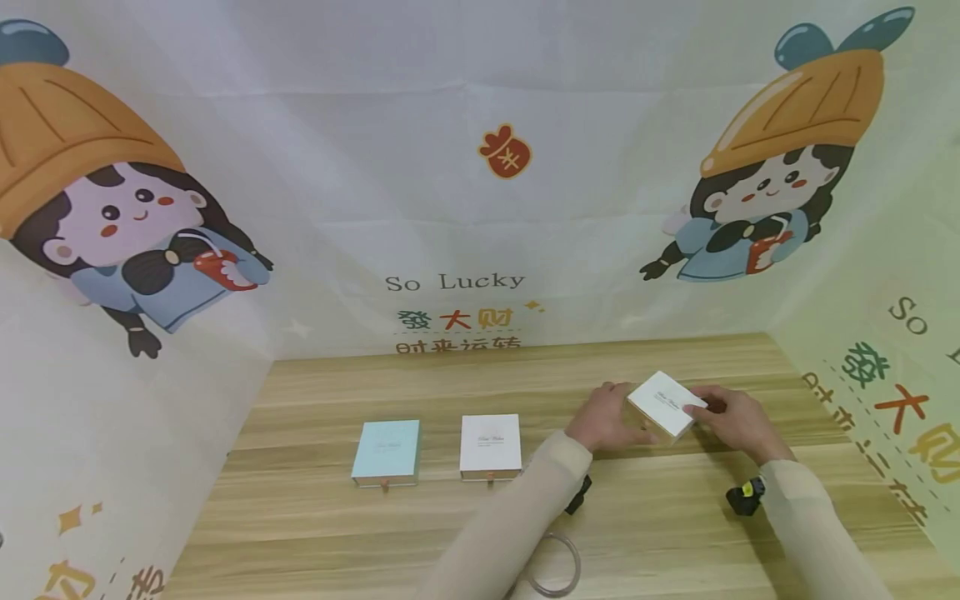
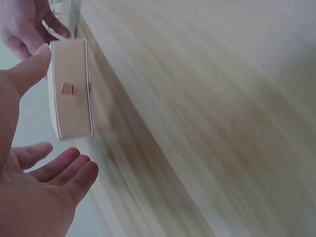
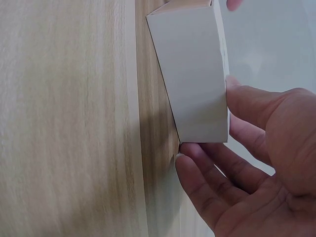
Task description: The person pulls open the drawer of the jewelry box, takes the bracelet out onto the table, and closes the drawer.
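Observation:
A white drawer-style gift box [image 1: 666, 403] with lettering on its lid is held tilted above the wooden table, towards the right. My right hand [image 1: 738, 421] grips its right corner, thumb on the lid and fingers beneath, as the right wrist view shows along the white side wall [image 3: 192, 74]. At the left of the box is my left hand [image 1: 606, 417], its fingers spread and relaxed. In the left wrist view the left thumb [image 2: 32, 71] reaches the box's edge, while the other fingers [image 2: 74, 173] stand apart from it. A small ribbon tab [image 2: 67, 89] shows on the tan drawer front.
On the table [image 1: 315, 533] to the left stand a light blue box [image 1: 387, 450] and a second white box [image 1: 491, 446], tabs facing me. A clear ring [image 1: 576, 562] lies by the left sleeve. A printed cloth [image 1: 375, 167] walls the back and sides.

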The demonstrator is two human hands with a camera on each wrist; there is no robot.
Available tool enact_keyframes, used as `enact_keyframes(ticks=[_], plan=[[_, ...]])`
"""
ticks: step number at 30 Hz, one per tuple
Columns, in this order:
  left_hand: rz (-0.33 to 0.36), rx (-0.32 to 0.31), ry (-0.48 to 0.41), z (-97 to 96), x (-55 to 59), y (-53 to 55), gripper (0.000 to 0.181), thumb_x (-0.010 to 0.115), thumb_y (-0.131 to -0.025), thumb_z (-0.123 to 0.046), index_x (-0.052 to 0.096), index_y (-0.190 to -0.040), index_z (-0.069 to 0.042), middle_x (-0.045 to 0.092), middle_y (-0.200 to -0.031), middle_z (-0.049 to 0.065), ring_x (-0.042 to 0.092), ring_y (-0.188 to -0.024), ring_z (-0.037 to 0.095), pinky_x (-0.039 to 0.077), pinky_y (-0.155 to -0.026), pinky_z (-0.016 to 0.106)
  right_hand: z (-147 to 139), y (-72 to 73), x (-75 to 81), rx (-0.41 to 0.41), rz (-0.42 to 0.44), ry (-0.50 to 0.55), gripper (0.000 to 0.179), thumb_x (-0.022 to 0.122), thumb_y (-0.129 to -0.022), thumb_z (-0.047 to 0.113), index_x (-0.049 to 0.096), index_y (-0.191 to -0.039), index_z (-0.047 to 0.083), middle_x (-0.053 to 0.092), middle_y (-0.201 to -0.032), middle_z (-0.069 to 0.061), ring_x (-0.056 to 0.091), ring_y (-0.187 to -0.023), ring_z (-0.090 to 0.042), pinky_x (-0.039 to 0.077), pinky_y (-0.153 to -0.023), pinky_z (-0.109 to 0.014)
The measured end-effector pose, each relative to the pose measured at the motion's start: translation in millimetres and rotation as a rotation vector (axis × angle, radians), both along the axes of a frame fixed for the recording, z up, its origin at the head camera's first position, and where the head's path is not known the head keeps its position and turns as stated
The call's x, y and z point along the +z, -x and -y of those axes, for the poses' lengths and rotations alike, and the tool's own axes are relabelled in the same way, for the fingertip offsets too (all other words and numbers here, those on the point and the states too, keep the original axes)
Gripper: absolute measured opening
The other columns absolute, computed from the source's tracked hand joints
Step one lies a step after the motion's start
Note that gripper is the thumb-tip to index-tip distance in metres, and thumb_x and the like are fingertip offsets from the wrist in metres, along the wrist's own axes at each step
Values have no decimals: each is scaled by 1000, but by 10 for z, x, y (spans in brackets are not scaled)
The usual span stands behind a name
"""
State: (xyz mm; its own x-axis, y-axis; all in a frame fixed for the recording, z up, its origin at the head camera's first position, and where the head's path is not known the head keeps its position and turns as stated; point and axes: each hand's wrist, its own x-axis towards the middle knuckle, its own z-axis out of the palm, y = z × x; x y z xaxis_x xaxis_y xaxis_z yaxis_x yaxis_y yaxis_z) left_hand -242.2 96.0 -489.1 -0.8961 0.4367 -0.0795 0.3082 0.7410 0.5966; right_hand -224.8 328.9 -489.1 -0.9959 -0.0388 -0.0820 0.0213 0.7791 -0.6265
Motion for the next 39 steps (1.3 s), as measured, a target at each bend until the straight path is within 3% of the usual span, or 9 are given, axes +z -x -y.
enact_keyframes(ticks=[7, 11, 17, 23, 28, 35, 39], plan=[[-91, 25, 90, -172, -18, -45, 83, 85, -79, -52, 52, -144, -12, 60, -132, 1, 57, -113, 9, 51, -96, 19, 7, 5, -9, 11, -30, 0, 53, 65, -100, 35, 60, -134, -6, 65, -126, -32, 64, -112, -44, 57, -84, -46], [-74, 88, 51, -269, -18, -75, 82, 89, -75, -50, 55, -139, -12, 60, -122, 1, 55, -101, 7, 52, -87, 18, 13, -1, -5, 9, -18, 16, 54, 64, -101, 36, 58, -136, -5, 65, -128, -32, 64, -114, -44, 57, -84, -45], [-86, 203, 70, -383, 6, -122, 88, 92, -68, -52, 56, -136, -10, 59, -120, 1, 57, -102, 9, 54, -87, 20, 19, -4, -5, 4, -13, 19, 55, 64, -102, 37, 58, -137, -5, 64, -129, -32, 63, -115, -44, 57, -85, -46], [-125, 259, 112, -440, -23, -140, 86, 92, -69, -53, 57, -133, -7, 60, -121, 2, 59, -105, 11, 55, -88, 20, 37, -5, -25, -3, -22, 19, 53, 64, -101, 34, 58, -136, -6, 65, -127, -32, 64, -112, -43, 57, -81, -41], [-117, 239, 105, -435, -32, -131, 86, 91, -71, -52, 56, -135, -7, 59, -122, 2, 58, -104, 11, 54, -87, 20, 49, -18, -15, -15, -25, 14, 52, 65, -101, 33, 59, -135, -6, 66, -126, -32, 65, -111, -42, 56, -79, -38], [-72, 133, 64, -339, -70, -60, 81, 90, -75, -43, 55, -139, -8, 59, -123, 1, 57, -102, 8, 52, -90, 17, 57, -85, 1, -16, -34, 14, 51, 68, -99, 35, 63, -129, -6, 69, -120, -30, 68, -104, -38, 54, -70, -30], [-11, 79, 9, -261, -104, -16, 78, 89, -75, -37, 55, -140, -11, 57, -128, 0, 55, -102, 7, 51, -90, 18, 79, -145, -15, -25, -57, 12, 50, 70, -97, 35, 65, -125, -6, 71, -113, -27, 69, -99, -34, 53, -70, -29]])
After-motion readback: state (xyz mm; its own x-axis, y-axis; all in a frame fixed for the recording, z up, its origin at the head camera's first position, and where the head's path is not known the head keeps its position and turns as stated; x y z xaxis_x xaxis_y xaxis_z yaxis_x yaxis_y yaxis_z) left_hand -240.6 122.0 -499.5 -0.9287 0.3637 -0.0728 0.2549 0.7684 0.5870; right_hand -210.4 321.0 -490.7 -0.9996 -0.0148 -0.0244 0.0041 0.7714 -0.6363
